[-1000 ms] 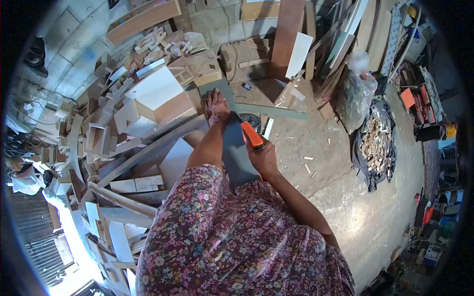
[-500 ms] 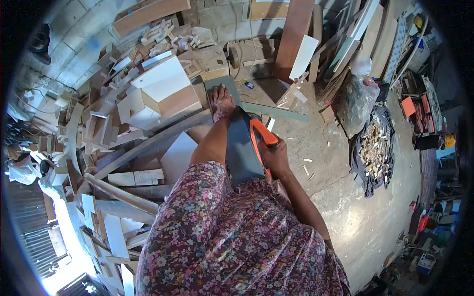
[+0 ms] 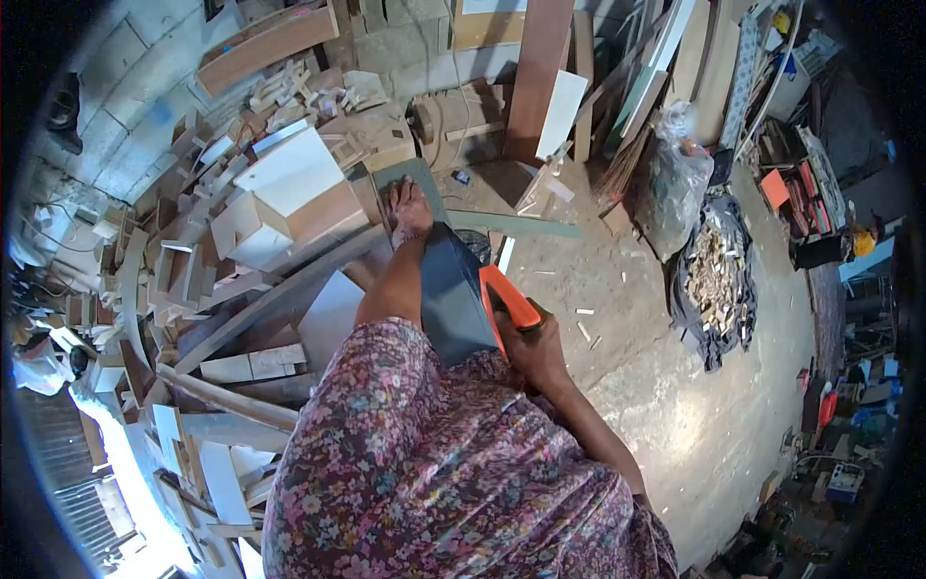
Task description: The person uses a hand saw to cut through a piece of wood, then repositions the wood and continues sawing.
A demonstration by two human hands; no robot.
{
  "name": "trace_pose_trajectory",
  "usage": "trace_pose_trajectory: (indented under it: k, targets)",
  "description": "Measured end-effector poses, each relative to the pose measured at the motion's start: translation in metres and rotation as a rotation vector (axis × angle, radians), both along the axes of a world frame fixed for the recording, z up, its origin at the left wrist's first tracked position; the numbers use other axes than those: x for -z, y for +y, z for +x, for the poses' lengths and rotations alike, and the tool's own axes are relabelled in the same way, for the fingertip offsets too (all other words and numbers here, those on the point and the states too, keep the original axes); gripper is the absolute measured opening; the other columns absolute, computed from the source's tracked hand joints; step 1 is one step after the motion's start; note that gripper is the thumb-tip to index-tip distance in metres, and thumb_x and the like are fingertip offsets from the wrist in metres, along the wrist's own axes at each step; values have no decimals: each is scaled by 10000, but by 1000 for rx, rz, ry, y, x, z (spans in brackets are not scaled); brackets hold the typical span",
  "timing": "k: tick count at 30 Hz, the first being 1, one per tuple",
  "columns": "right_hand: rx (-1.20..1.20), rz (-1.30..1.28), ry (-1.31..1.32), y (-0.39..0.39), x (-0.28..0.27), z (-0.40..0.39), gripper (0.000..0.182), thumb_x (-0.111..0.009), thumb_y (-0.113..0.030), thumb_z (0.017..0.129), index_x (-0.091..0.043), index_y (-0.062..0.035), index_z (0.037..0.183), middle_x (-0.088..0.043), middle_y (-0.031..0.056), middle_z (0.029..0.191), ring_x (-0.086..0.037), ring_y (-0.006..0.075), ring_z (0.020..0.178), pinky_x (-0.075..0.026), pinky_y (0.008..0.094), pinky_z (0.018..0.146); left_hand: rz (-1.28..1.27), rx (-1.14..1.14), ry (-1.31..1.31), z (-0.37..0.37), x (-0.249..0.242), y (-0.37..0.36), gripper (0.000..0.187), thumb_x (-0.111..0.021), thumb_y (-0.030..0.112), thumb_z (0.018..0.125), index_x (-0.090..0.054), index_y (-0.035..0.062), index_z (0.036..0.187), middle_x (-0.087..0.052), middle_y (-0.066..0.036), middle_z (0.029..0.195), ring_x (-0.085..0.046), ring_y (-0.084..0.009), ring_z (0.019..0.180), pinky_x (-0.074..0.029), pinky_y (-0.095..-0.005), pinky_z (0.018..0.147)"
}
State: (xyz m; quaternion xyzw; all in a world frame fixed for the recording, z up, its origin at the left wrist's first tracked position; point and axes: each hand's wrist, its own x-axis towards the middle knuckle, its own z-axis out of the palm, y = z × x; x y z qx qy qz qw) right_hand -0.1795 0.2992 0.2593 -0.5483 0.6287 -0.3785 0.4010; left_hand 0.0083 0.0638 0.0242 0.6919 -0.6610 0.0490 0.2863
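My right hand (image 3: 533, 352) is closed around the orange handle of a hand saw (image 3: 511, 301), close to my body. From the handle the dark blade runs forward toward the board, and its cutting edge cannot be made out. Fingers stretched forward, my left hand (image 3: 408, 207) lies flat on a grey-green board (image 3: 424, 183), pressing on its top ahead of the blade. A narrow green strip (image 3: 521, 224) sticks out to the right beside the board. My floral garment (image 3: 434, 463) covers the near end of the work.
Wood offcuts and a white-faced box (image 3: 294, 179) are piled on the left. Long planks (image 3: 540, 77) lean on the back wall. To the right are a clear plastic bag (image 3: 680, 183), a dark sack with wood scraps (image 3: 719, 270) and the concrete floor (image 3: 637, 357).
My right hand has drawn the saw back toward my body and slightly right of the board. My left hand stays flat on the board. The whole view has shifted a little.
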Motion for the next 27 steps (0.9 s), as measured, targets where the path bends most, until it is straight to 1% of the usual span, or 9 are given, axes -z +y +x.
trace_pose_trajectory:
  k: [3,5,8,10,15,17,23,24,27]
  targets:
    - [-48,-17,13,6,3,3,188,-577,-140,786,-544,44,800,-551,89,632,-493,90,620,-419,290,542,25,28,92,2,5,6,378,-418,217,821,-486,71,1162,-403,-65,1291,-315,-328,1211,-228,-457,1014]
    - [-49,-7,6,1,8,4,189,-579,-139,785,-544,45,806,-549,87,626,-494,88,617,-419,289,540,24,26,59,0,8,4,381,-433,211,811,-486,71,1162,-402,-65,1291,-317,-332,1209,-229,-462,1012]
    - [-13,-85,3,-13,42,21,190,-576,-138,783,-542,47,806,-555,109,620,-517,104,601,-418,290,532,19,30,28,4,11,8,390,-465,202,789,-488,69,1156,-409,-71,1283,-319,-341,1205,-229,-478,1007]
    - [13,-137,57,-37,62,33,174,-587,-131,747,-543,34,780,-557,224,657,-587,359,643,-442,370,541,-1,40,35,5,4,0,396,-480,198,777,-490,67,1150,-417,-77,1275,-320,-346,1204,-228,-487,1004]
    - [-20,-22,48,-44,51,30,187,-588,-137,740,-564,19,841,-564,202,646,-587,360,658,-455,360,578,-59,40,26,6,4,4,377,-503,189,748,-519,58,1101,-440,-102,1251,-346,-359,1183,-235,-510,988]
    - [18,-47,-46,-42,53,24,210,-597,-157,749,-562,19,859,-573,189,658,-601,308,644,-452,354,583,-75,45,32,6,3,1,373,-502,187,748,-521,57,1097,-443,-100,1249,-354,-359,1176,-239,-509,986]
    - [-18,-16,-47,-17,50,13,234,-609,-153,758,-565,24,903,-569,150,694,-553,170,634,-444,299,601,-94,43,17,11,18,-6,384,-509,197,745,-523,66,1107,-460,-84,1236,-372,-351,1160,-255,-494,983]
    - [25,-52,-162,-11,44,9,167,-603,-147,780,-570,2,848,-554,6,681,-467,69,632,-419,267,587,-55,34,-8,10,18,-4,392,-511,201,745,-522,72,1114,-461,-80,1236,-374,-349,1158,-258,-486,984]
    - [24,73,-225,-5,25,-3,174,-591,-138,788,-569,14,871,-559,11,706,-472,66,672,-419,257,613,-70,37,-42,12,25,-9,403,-505,209,754,-513,73,1133,-451,-74,1248,-364,-346,1168,-257,-479,989]
